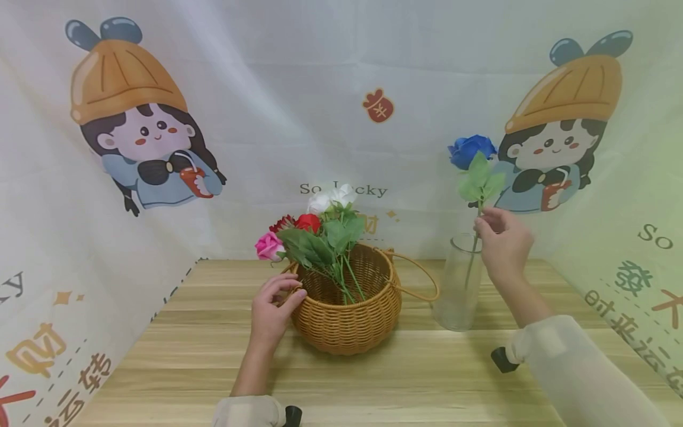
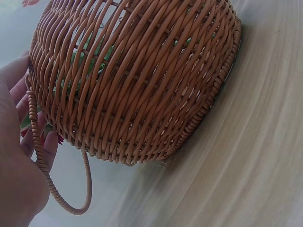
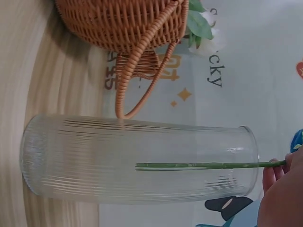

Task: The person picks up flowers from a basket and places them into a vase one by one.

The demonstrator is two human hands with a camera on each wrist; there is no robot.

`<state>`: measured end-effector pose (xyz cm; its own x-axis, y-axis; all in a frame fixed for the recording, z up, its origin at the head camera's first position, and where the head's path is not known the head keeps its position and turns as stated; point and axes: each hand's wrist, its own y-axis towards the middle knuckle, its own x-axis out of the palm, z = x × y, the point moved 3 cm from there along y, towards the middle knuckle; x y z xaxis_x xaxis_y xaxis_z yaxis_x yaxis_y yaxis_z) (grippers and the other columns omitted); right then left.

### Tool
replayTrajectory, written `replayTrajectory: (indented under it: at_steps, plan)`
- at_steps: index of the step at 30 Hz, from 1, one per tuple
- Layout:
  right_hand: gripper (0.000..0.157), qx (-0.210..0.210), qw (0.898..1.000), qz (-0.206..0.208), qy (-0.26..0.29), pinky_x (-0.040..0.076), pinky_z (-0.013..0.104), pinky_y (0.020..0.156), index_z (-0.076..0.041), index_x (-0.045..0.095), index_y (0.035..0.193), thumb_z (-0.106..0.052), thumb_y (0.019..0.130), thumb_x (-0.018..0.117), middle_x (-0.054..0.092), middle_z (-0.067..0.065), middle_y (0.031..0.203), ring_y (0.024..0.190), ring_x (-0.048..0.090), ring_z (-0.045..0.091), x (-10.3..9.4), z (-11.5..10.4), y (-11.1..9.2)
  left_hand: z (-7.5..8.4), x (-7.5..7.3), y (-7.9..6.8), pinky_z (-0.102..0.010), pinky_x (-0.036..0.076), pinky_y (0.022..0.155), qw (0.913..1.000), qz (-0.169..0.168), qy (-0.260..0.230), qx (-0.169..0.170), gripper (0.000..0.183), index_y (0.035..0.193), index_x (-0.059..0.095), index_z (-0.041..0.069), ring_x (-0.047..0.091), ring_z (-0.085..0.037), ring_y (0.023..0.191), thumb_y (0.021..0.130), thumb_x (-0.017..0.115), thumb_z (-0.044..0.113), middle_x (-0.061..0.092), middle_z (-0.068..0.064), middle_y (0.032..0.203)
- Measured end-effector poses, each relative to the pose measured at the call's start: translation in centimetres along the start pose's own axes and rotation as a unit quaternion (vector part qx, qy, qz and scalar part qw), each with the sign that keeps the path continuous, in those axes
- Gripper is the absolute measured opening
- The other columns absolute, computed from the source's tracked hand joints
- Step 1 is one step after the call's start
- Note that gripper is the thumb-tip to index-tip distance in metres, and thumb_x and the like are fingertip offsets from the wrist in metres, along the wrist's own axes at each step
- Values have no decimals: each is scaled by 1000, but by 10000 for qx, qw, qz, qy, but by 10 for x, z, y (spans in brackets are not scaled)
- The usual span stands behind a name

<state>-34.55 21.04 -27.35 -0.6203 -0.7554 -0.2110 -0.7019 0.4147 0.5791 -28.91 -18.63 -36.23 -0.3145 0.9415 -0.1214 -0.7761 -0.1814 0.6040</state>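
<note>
My right hand pinches the green stem of a blue rose, its bloom upright above the fingers. The lower stem reaches down inside a ribbed clear glass vase, its cut end around mid-height, well above the base. My left hand holds the left rim of a round wicker basket, thumb at the rim and fingers near the handle. Out of the basket lean a pink rose, a red flower, a dark red flower and white flowers.
The vase stands just right of the basket on a wood-grain table. Over the table toward the vase juts the basket's right handle. A printed cloth hangs behind and at both sides.
</note>
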Motion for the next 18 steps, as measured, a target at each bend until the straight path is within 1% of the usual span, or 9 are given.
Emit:
replayTrajectory:
  at_steps: [5, 9, 12, 14, 18]
  plan:
    - [21, -415, 9989, 133, -145, 44, 13, 70, -1, 68, 112, -9, 92, 65, 71, 13, 101, 76, 55, -6, 1, 4, -6, 0, 0, 0, -43, 45, 77, 10000, 3, 29, 36, 16, 93, 71, -6, 56, -14, 94, 80, 77, 1, 66, -17, 113]
    - [19, -693, 9971, 268, -180, 42, 11, 71, 1, 68, 109, -4, 90, 67, 72, 14, 99, 74, 51, -11, 2, 8, -8, 1, 0, 0, -46, 45, 79, 10000, 12, 24, 40, 16, 93, 71, -6, 56, -13, 95, 80, 77, 0, 66, -17, 114]
    - [18, -754, 9963, 330, -230, 42, 11, 70, 1, 67, 107, -2, 89, 67, 72, 14, 97, 73, 51, -10, 3, 11, -9, 1, 0, 0, -47, 44, 80, 10000, 7, 24, 23, 17, 94, 71, -6, 56, -13, 96, 80, 77, 1, 66, -16, 114]
    - [18, -732, 9963, 345, -280, 41, 12, 70, 1, 68, 106, -2, 89, 67, 72, 14, 97, 74, 55, -4, 3, 13, -10, 1, -1, 0, -46, 44, 80, 10000, 3, 28, 5, 17, 94, 71, -6, 56, -13, 96, 80, 78, 1, 66, -16, 114]
    - [18, -774, 9957, 354, -358, 42, 20, 74, 3, 68, 105, -2, 88, 68, 71, 16, 95, 84, 62, 19, 4, 15, -13, 1, -1, 0, -44, 44, 80, 10000, -2, 21, -7, 16, 94, 71, -6, 56, -15, 96, 80, 77, 0, 66, -16, 114]
